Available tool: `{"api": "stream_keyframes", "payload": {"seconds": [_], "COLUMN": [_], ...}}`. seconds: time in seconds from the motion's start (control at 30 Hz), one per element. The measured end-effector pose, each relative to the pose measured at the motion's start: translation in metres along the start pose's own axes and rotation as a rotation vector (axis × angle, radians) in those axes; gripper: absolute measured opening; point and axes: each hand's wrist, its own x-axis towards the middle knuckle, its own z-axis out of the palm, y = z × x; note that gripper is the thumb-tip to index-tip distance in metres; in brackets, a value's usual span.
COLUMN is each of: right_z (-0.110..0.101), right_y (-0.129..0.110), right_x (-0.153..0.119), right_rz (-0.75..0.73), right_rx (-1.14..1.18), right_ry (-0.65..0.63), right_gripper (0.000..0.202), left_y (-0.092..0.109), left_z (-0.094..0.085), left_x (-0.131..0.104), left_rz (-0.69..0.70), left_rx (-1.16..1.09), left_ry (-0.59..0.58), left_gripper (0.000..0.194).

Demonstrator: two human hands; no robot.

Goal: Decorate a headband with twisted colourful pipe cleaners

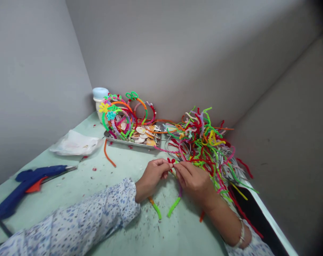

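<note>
Head view: two hands pinch a small red fuzzy loop

Head view shows the left hand (156,170) and the right hand (195,179) close together over the pale green worktop (136,161). Both hands have their fingers pinching the small red fuzzy loop (171,161), which sits right between the fingertips. Below them, a fuzzy orange-and-green strip end (156,209) pokes out near the left wrist, and a fuzzy purple-and-green strip end (174,207) hangs beside the right hand. I cannot tell if the two join up behind the hands.

Just past the hands is a shiny silver metal tray (132,143) with flat white and orange pieces in it. Bright fuzzy hoops (141,103) stand up in it. Behind them is a cream bottle with a light blue lid (100,93). A big messy pile of fuzzy sticks in many colours (204,142) lies to the right. Over on the left are a crinkly white plastic bag (74,144) and a blue glue gun with an orange trigger (30,174). A bendy orange fuzzy stick (109,155) lies near the tray.
</note>
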Motion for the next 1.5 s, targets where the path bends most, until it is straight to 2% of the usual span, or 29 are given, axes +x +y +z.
{"api": "stream_keyframes", "payload": {"seconds": [0.17, 0.3, 0.4, 0.5, 0.57, 0.67, 0.77, 0.87, 0.93, 1.0, 1.07, 1.13, 1.23, 1.33, 1.5], "right_z": [-0.003, -0.004, -0.009, -0.013, -0.014, -0.014, -0.012, -0.011, -0.010, -0.010, -0.011, -0.013, -0.015, -0.016, -0.019], "right_y": [-0.002, -0.005, -0.008, -0.010, -0.010, -0.010, -0.009, -0.010, -0.010, -0.010, -0.008, -0.004, 0.004, 0.011, 0.018], "right_x": [0.005, 0.009, 0.016, 0.022, 0.025, 0.026, 0.027, 0.028, 0.027, 0.026, 0.023, 0.019, 0.013, 0.008, 0.007], "right_rz": [0.051, 0.236, 0.513, 0.869, 1.059, 1.224, 1.252, 1.244, 1.225, 1.145, 0.946, 0.650, 0.277, 0.113, 0.018], "right_rx": [0.022, 0.211, 0.490, 0.879, 1.148, 1.487, 1.696, 1.681, 1.520, 1.269, 0.972, 0.709, 0.515, 0.416, 0.335], "right_ry": [-0.028, -0.079, -0.159, -0.288, -0.327, -0.285, -0.239, -0.224, -0.249, -0.283, -0.244, -0.137, -0.093, -0.141, -0.221], "right_gripper": [0.012, 0.013, 0.011, 0.012, 0.014, 0.015, 0.015, 0.016, 0.017, 0.019, 0.019, 0.017, 0.025, 0.034, 0.029], "left_y": [0.003, 0.006, 0.010, 0.013, 0.014, 0.016, 0.019, 0.021, 0.020, 0.019, 0.016, 0.013, 0.010, 0.009, 0.010], "left_z": [0.000, 0.001, 0.003, 0.005, 0.006, 0.008, 0.010, 0.012, 0.012, 0.011, 0.009, 0.007, 0.004, 0.004, 0.005], "left_x": [-0.002, -0.004, -0.005, -0.007, -0.008, -0.009, -0.010, -0.010, -0.009, -0.008, -0.005, -0.003, -0.002, -0.003, -0.005], "left_rz": [0.056, 0.072, 0.071, 0.082, 0.092, 0.097, 0.101, 0.103, 0.104, 0.095, 0.082, 0.062, 0.008, -0.049, -0.090], "left_rx": [0.034, 0.054, 0.025, 0.012, 0.032, 0.052, 0.055, 0.056, 0.069, 0.068, 0.036, -0.020, -0.111, -0.176, -0.210], "left_ry": [-0.002, -0.015, -0.044, -0.054, -0.061, -0.059, -0.032, -0.008, 0.007, 0.024, 0.033, 0.028, -0.029, -0.104, -0.138], "left_gripper": [0.021, 0.021, 0.020, 0.017, 0.015, 0.013, 0.014, 0.014, 0.015, 0.016, 0.015, 0.015, 0.015, 0.013, 0.014]}}
